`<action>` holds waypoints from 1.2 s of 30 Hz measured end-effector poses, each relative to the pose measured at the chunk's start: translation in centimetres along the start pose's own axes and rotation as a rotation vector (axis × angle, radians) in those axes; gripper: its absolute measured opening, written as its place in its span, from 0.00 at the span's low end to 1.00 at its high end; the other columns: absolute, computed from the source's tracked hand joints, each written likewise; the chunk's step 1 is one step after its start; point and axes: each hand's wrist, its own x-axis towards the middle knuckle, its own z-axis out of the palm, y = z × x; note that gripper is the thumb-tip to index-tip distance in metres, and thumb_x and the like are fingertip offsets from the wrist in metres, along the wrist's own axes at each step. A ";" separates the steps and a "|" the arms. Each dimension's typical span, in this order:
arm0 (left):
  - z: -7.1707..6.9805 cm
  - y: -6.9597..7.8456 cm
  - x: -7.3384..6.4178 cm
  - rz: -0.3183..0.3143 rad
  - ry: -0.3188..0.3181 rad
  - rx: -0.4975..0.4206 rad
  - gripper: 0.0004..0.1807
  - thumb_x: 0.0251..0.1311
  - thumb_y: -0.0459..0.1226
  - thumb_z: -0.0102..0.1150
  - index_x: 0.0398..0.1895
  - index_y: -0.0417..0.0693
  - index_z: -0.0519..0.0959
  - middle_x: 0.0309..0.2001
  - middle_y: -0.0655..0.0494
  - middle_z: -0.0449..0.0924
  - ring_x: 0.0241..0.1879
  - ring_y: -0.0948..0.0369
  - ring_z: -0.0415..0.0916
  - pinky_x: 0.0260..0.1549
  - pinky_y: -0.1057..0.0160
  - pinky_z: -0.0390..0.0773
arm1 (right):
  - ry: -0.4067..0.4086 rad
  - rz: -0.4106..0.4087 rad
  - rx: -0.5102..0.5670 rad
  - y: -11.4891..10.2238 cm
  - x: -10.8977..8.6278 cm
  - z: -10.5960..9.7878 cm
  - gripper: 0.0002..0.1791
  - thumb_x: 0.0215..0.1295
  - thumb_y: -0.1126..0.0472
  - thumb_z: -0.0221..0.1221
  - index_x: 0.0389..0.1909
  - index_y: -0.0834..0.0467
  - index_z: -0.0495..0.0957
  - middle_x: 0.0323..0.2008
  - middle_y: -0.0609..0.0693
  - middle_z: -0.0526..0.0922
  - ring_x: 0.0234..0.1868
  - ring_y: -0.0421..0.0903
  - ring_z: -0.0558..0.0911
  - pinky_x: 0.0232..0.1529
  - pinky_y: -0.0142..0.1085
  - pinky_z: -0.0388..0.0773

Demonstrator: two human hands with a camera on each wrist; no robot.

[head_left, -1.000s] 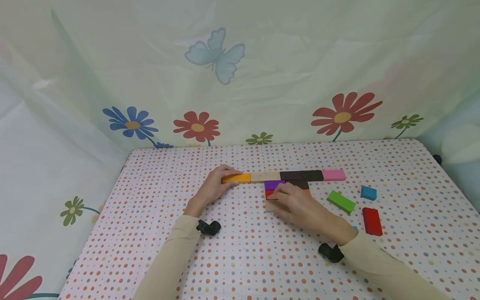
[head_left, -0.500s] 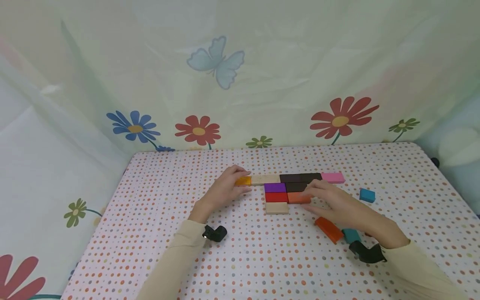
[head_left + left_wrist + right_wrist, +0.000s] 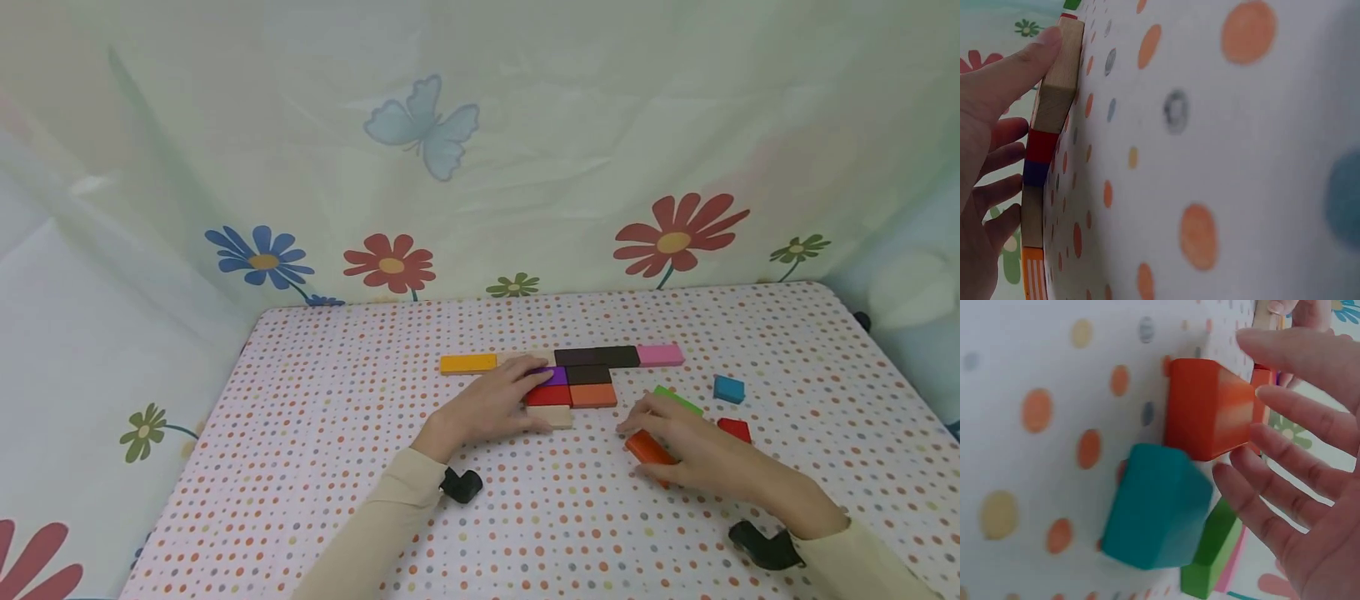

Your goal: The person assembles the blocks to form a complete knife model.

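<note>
Blocks (image 3: 585,377) lie flat in a close group on the dotted cloth (image 3: 322,467) at the centre of the frame, with loose pieces to their right. Nearest the right hand (image 3: 693,450) is the loose orange (image 3: 647,447), right of centre, a little below the group and set at a slant. That hand is over it, thumb on the lower side and fingers on the upper; in the right wrist view the digits are spread, with no firm pinch to be seen (whether a fingertip touches is hard to tell). The left hand (image 3: 487,406) lies across the left side of the group, fingers stretched towards the purple (image 3: 557,376), thumb resting at the near wood (image 3: 559,415).

The loose orange looks like painted wood: light, I'd guess, stiff, hardly fragile, perhaps a bit slippery where the paint shines. Its 2 long sides seem the best hold, thumb on 1 and 2 fingertips on the other, near the middle so it stays level. Teal (image 3: 1154,506) sits just beside it in the right wrist view, and green (image 3: 678,400) is near, so a wide grasp could nudge either. The loose red (image 3: 735,429), partly hidden, and blue (image 3: 728,388) are farther right. Yellow (image 3: 468,364) and pink (image 3: 660,356) end the top row; a careless knock could open its thin seams.
</note>
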 end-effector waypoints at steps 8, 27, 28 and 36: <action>0.1 0.1 0.2 -0.012 0.004 -0.026 0.46 0.69 0.61 0.62 0.81 0.48 0.63 0.83 0.55 0.53 0.80 0.58 0.52 0.77 0.63 0.56 | -0.013 0.135 -0.004 0.1 -0.8 0.4 0.32 0.52 0.56 0.81 0.58 0.57 0.82 0.50 0.55 0.78 0.42 0.46 0.76 0.42 0.43 0.85; 0.4 0.0 0.2 -0.053 -0.015 -0.108 0.46 0.67 0.60 0.65 0.81 0.49 0.63 0.83 0.58 0.52 0.81 0.59 0.49 0.77 0.63 0.56 | 0.160 0.068 0.034 -1.5 2.3 0.2 0.24 0.49 0.69 0.80 0.49 0.62 0.86 0.44 0.55 0.81 0.43 0.51 0.80 0.45 0.50 0.86; 0.4 -0.1 0.2 -0.055 -0.016 -0.108 0.46 0.67 0.60 0.65 0.81 0.49 0.63 0.83 0.58 0.52 0.81 0.59 0.49 0.77 0.63 0.56 | 0.164 0.053 0.028 -1.5 2.6 0.2 0.24 0.49 0.68 0.80 0.50 0.63 0.86 0.46 0.58 0.82 0.45 0.55 0.81 0.46 0.53 0.86; 0.3 -0.1 0.2 -0.064 -0.018 -0.114 0.46 0.67 0.61 0.65 0.81 0.49 0.64 0.83 0.57 0.53 0.81 0.59 0.50 0.76 0.62 0.57 | 0.135 0.003 0.001 -1.8 4.7 0.0 0.25 0.51 0.69 0.79 0.52 0.64 0.86 0.44 0.54 0.81 0.43 0.51 0.79 0.46 0.52 0.85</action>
